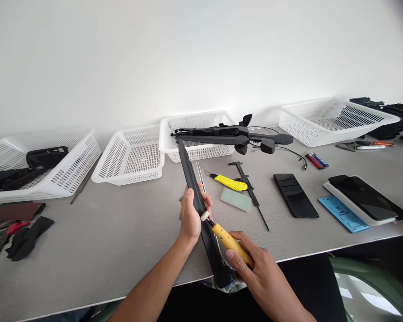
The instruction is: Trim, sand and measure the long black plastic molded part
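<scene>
My left hand (192,213) is wrapped round a long, narrow black plastic part (190,176), which slants from the table's middle down toward my lap. In my right hand (260,264) is a yellow-handled tool (230,241) with a dark neck and a small round white head (204,216). That head touches or sits just above the black part, close beside my left palm. Right of the part lie a yellow utility knife (231,182) with its blade out, a pale green rectangular block (235,199) and a black caliper (250,190).
White baskets (127,174) line the wall; black parts (221,136) stretch across one of them and overhang its right side. A black phone (295,195), a blue card-like item (342,213) and lighters (317,160) lie rightward. Sandpaper-like sheets (20,211) and black cloth (30,238) are at left.
</scene>
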`<state>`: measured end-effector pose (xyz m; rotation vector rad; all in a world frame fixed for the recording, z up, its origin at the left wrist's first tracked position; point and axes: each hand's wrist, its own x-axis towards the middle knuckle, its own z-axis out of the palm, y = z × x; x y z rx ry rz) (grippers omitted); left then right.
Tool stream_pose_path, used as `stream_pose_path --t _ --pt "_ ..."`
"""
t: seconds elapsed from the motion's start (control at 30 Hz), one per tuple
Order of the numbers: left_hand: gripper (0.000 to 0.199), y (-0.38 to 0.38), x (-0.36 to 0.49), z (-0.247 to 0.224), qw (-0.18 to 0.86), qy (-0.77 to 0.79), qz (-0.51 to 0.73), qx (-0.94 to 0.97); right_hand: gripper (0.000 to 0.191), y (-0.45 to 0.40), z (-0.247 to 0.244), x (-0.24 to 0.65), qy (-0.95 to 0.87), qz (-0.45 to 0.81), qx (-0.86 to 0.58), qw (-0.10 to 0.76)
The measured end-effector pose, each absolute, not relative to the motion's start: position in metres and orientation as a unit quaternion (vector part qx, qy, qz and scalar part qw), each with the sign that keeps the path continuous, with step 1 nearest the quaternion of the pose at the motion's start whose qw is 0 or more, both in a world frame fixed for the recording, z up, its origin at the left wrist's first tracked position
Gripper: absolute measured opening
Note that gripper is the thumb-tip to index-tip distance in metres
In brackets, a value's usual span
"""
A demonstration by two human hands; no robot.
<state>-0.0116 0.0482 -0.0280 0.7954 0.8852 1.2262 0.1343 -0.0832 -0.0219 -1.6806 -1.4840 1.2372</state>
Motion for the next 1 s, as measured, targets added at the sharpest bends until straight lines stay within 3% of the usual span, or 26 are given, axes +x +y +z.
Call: stream_pose_path --t 1.0 --pt "0.046 0.0474 -0.0108 -0.0271 0.645 0.395 0.550 0.354 0.053 -0.0847 -0.0284 0.1410 -0.525 0.495 -0.629 0.291"
